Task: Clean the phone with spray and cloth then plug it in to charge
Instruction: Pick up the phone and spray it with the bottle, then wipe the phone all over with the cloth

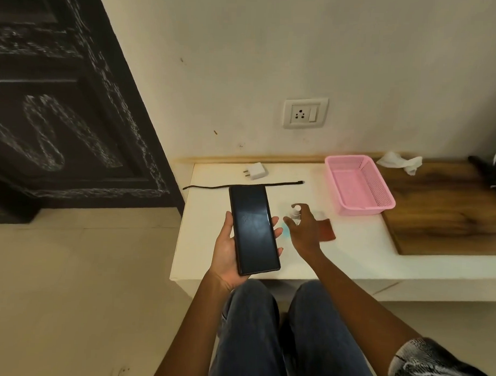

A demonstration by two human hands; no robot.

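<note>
head view: the left hand (pixel 233 249) cradles the phone (pixel 253 230) screen up, thumb on its left edge and fingertips curled over its right edge, clamped on it above the near left corner of the white worktop (pixel 351 247). a faint patch of droplets shows on the dark screen. the right hand (pixel 304 232) is wrapped around the small spray bottle (pixel 295 213), its white nozzle sticking up past the fingers, low over the middle of the worktop; motion blur hides whether the bottle's base touches the surface. just right of that hand a brown cloth (pixel 327 228) lies flat. toward the far edge, the black cable (pixel 241 184) runs parallel to the wall, its middle hidden behind the phone's top, with the white charger plug (pixel 254 171) just beyond it. the wall socket (pixel 305 113) sits above the far edge. a pink basket (pixel 359 184) stands at the far right, overlapping a wooden board (pixel 442 211). the near strip of the worktop right of the hands is bare up to the front edge.
</note>
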